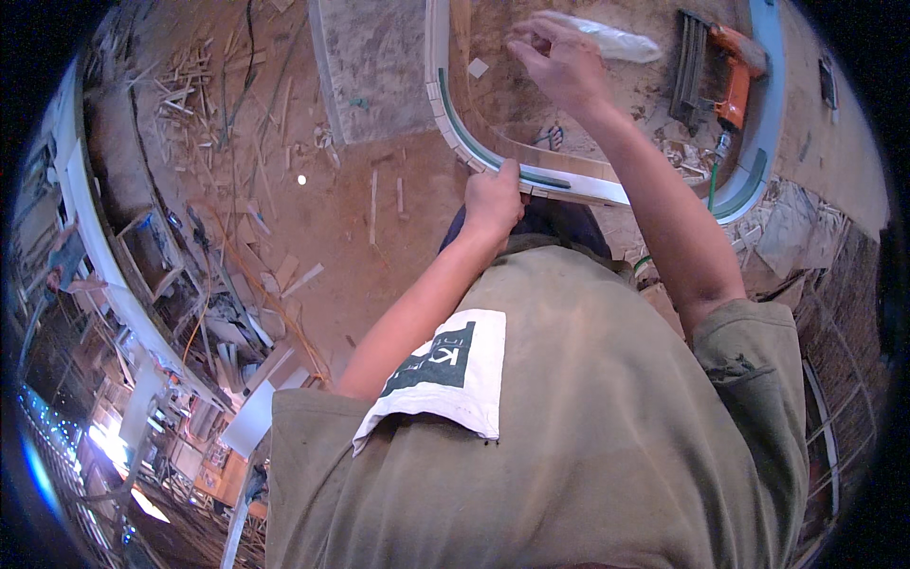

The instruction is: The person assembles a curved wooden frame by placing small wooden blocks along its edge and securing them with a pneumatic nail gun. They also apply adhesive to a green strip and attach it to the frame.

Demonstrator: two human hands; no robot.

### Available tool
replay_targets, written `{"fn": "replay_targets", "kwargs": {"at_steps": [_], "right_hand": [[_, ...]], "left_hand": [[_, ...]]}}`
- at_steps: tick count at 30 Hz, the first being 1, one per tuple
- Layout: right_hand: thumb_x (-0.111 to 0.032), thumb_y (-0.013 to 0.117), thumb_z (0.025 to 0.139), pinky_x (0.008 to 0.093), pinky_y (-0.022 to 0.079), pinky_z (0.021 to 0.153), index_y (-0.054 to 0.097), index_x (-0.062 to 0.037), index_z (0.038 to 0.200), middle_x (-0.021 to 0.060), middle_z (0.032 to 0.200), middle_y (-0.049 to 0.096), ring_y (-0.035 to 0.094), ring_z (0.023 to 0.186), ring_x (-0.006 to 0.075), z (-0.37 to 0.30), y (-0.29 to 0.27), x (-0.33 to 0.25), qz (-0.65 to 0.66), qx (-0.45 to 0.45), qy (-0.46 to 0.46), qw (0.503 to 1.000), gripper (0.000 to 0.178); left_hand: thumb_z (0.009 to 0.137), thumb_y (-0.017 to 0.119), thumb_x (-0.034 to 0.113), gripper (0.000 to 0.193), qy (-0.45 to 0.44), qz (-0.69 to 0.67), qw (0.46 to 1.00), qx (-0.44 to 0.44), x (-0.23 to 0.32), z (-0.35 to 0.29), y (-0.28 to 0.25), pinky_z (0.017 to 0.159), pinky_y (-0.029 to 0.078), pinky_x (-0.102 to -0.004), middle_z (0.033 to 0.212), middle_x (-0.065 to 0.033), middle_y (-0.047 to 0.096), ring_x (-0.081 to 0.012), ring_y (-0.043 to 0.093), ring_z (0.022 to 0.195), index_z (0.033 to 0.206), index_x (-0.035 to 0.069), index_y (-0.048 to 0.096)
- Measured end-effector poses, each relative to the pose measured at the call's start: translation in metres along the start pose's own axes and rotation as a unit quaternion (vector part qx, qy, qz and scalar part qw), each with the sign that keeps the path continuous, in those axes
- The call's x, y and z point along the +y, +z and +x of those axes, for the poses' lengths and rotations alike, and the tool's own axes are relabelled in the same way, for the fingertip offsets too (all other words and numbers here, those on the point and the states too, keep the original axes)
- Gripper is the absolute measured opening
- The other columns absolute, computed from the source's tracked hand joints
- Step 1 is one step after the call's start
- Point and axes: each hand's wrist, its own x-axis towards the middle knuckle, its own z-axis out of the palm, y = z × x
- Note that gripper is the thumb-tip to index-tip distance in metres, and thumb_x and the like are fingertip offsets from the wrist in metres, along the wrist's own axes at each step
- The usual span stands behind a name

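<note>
A curved, pale frame [597, 188] with rounded corners lies in front of my body. Dark green strips follow its bends, and small wooden blocks line the outside of the left bend. My left hand [495, 201] grips the frame's near edge beside this bend, thumb on top and fingers curled underneath. Over the frame's inner area, my right hand [567, 64] is raised, its fingers bent around a whitish, translucent bottle-like thing [621, 44]. Part of that thing is hidden behind the hand.
An orange nail gun [735, 85] with a dark magazine lies inside the frame at right, on a green hose [713, 185]. A small white square [478, 67] lies inside too. Wood scraps [185, 90] and cables litter the floor at left. Another person [68, 261] is at the far left.
</note>
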Motion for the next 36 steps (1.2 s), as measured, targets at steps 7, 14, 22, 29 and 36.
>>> {"fn": "replay_targets", "kwargs": {"at_steps": [7, 14, 22, 29, 36], "right_hand": [[-0.03, 0.086, 0.068, 0.0387, 0.055, 0.077, 0.07, -0.0023, 0.093, 0.0152, 0.088, 0.072, 0.07, 0.082, 0.0252, -0.056, 0.009, -0.038, 0.14, -0.328, 0.076, 0.931, 0.04], [-0.023, 0.087, 0.072, 0.0309, 0.052, 0.07, 0.072, -0.002, 0.089, 0.0068, 0.084, 0.072, 0.065, 0.075, 0.0154, -0.07, 0.02, -0.025, 0.298, -0.335, 0.21, 0.869, 0.031], [-0.015, 0.084, 0.077, 0.0279, 0.052, 0.073, 0.074, 0.0007, 0.091, 0.0063, 0.082, 0.073, 0.065, 0.075, 0.0117, -0.063, 0.017, -0.022, 0.258, -0.374, 0.213, 0.865, 0.024], [-0.017, 0.085, 0.076, 0.0286, 0.051, 0.071, 0.075, 0.0007, 0.087, 0.0064, 0.081, 0.073, 0.064, 0.072, 0.0117, -0.063, 0.017, -0.023, 0.239, -0.373, 0.206, 0.873, 0.024], [-0.023, 0.087, 0.075, 0.031, 0.054, 0.077, 0.074, 0.0027, 0.096, 0.0125, 0.092, 0.075, 0.068, 0.083, 0.017, -0.061, -0.009, -0.028, 0.162, -0.312, 0.137, 0.926, 0.036]], "left_hand": [[0.099, 0.051, 0.021, 0.023, 0.131, 0.056, 0.99, -0.009, -0.019, 0.013, 0.0, 0.044, 0.04, -0.0334, 0.066, -0.0076, 0.058, -0.0168, 0.054, 0.05, 0.102, -0.001, 0.059], [0.102, 0.051, 0.02, 0.022, 0.079, -0.061, 0.995, -0.01, -0.018, 0.017, 0.003, 0.042, 0.04, -0.0318, 0.068, -0.0058, 0.057, -0.0147, 0.054, 0.049, 0.115, 0.002, 0.051], [0.103, 0.051, 0.023, 0.022, 0.076, -0.053, 0.996, -0.003, -0.007, 0.009, 0.005, 0.041, 0.04, -0.0309, 0.066, -0.0061, 0.058, -0.0151, 0.055, 0.048, 0.106, 0.001, 0.056], [0.104, 0.05, 0.025, 0.023, 0.041, -0.013, 0.999, -0.006, -0.002, 0.003, 0.002, 0.041, 0.04, -0.0304, 0.066, -0.0063, 0.058, -0.0147, 0.055, 0.049, 0.103, 0.003, 0.057], [0.102, 0.048, 0.026, 0.025, 0.004, -0.044, 0.999, -0.017, -0.003, 0.003, 0.005, 0.039, 0.037, -0.0293, 0.069, -0.0051, 0.059, -0.0135, 0.052, 0.046, 0.099, 0.004, 0.06]]}}
